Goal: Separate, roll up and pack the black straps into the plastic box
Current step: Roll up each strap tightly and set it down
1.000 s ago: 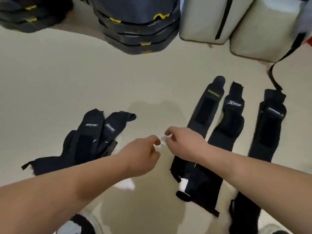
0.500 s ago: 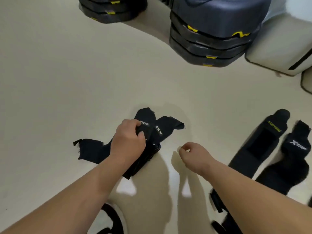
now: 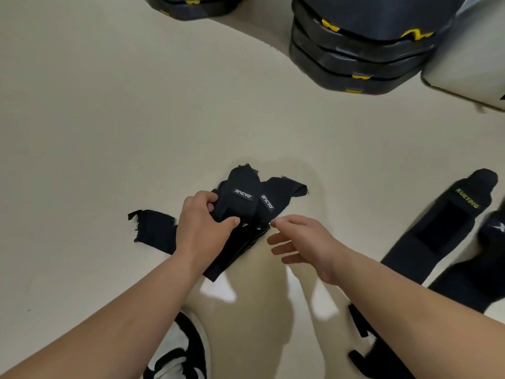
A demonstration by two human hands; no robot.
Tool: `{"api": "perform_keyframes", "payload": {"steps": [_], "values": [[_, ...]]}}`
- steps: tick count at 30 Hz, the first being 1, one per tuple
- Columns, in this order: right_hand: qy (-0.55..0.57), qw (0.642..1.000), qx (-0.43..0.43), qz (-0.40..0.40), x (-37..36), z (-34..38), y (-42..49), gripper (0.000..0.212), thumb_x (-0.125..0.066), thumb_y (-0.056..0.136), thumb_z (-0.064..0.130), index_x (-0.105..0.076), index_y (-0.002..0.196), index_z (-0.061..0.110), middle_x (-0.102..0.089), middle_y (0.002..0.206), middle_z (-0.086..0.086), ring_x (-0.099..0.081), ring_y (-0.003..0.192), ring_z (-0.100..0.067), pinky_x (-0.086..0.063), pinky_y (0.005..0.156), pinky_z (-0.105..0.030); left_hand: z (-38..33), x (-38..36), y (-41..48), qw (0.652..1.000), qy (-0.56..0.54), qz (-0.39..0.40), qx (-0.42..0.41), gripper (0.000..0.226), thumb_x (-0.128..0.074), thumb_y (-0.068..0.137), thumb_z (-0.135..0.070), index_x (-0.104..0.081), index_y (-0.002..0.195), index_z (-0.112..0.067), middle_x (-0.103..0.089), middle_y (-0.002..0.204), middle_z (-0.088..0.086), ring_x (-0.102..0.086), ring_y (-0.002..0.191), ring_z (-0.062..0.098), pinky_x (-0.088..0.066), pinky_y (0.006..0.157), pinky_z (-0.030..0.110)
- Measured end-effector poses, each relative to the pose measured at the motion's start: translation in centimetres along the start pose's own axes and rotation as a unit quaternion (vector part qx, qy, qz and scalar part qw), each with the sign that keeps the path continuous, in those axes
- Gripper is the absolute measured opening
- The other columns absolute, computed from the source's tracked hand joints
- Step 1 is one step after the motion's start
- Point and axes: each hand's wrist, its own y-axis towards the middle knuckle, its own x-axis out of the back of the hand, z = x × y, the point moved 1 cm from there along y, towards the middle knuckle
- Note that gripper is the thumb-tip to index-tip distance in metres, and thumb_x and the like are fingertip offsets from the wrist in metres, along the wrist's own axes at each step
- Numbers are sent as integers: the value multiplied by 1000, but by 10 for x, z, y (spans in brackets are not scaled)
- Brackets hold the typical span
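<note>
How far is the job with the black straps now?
Done: nothing visibly rolled or packed; no box shows. In hand: the left hand grips the overlapping strap pair, the right hand open beside it. Left: separating, rolling, packing these and the flat straps at right.

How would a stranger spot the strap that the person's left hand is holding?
Start at the stack of black cases with yellow marks at top right, then drop to the heap of black straps in the middle of the pale floor. It is the strap that the left hand holds. Its white label sits left of its twin, unlike the yellow-lettered strap far right.
</note>
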Motion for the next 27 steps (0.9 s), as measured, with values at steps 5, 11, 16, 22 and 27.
{"api": "perform_keyframes", "payload": {"steps": [5, 11, 16, 22, 27], "values": [[24, 999, -16, 14, -1, -12, -5, 19, -64, 102, 37, -76, 110, 25, -81, 105, -3, -79, 99, -26, -62, 93, -45, -6, 0, -10, 999, -33, 25, 13, 43, -87, 83, -31, -56, 113, -26, -58, 82, -8, -59, 74, 7, -44, 68, 26], [53, 998, -19, 12, 0, -14, -3, 18, -65, 103, 31, -73, 119, 28, -80, 111, -3, -78, 101, -23, -63, 92, -44, -5, 0, -26, 994, -100, 40, 28, 24, -79, 93, -30, -62, 109, -27, -65, 84, -5, -60, 70, 4, -48, 67, 19], [66, 997, -17, -24, -7, -11, 6, 34, -72, 99, 32, -62, 130, 23, -69, 126, -2, -68, 112, -18, -61, 97, -43, 3, 1, -45, 984, -146, 100, 8, 9, -73, 97, -19, -66, 98, -14, -55, 79, -4, -47, 58, -2, -44, 60, 8], [237, 967, -94, -7, -9, -15, 21, 25, -67, 102, 22, -68, 121, 6, -81, 96, -13, -74, 80, -26, -65, 83, -41, 13, 2, -51, 981, -161, 104, 23, 13, -73, 96, -21, -62, 92, -15, -57, 79, -6, -50, 64, 4, -45, 66, 15], [369, 924, -98, -19, 0, -5, 19, 11, -70, 99, 12, -68, 109, 6, -70, 70, -2, -60, 54, -12, -62, 65, -32, 13, 5, -38, 998, -10, 38, -52, 37, -78, 89, -25, -56, 118, -30, -51, 103, -12, -55, 87, 5, -43, 74, 20]]}}
